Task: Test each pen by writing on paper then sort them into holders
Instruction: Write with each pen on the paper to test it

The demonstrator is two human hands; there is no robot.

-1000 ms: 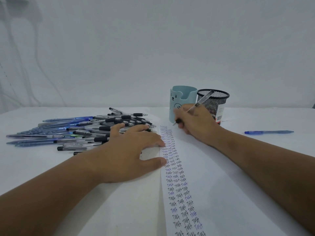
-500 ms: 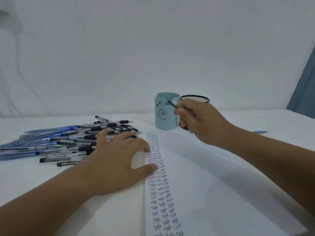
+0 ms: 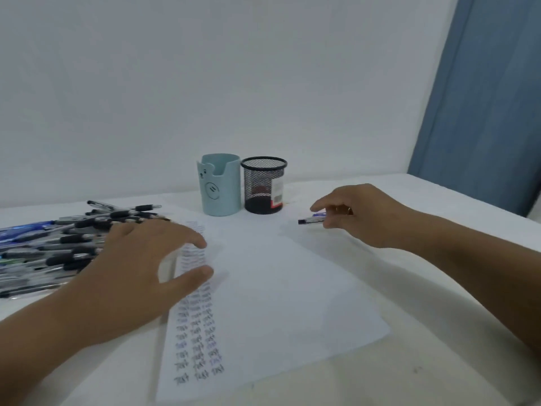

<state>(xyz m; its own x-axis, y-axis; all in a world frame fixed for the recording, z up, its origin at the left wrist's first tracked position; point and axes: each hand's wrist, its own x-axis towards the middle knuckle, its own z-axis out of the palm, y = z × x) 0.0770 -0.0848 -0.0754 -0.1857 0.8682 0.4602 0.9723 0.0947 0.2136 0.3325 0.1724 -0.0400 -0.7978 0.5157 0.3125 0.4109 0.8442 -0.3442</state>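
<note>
White paper (image 3: 278, 288) lies under the spread left hand (image 3: 140, 268); right hand (image 3: 360, 215) fingers pinch a pen (image 3: 310, 220).

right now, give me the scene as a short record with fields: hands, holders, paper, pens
left hand: left hand rests flat on the white paper sheet, beside rows of handwritten test words
right hand: right hand holds a clear black-tipped pen low above the table, right of the holders
holders: pale blue plastic bear-face cup and black wire-mesh cup, side by side
pens: pile of black and blue pens left of the paper
</note>
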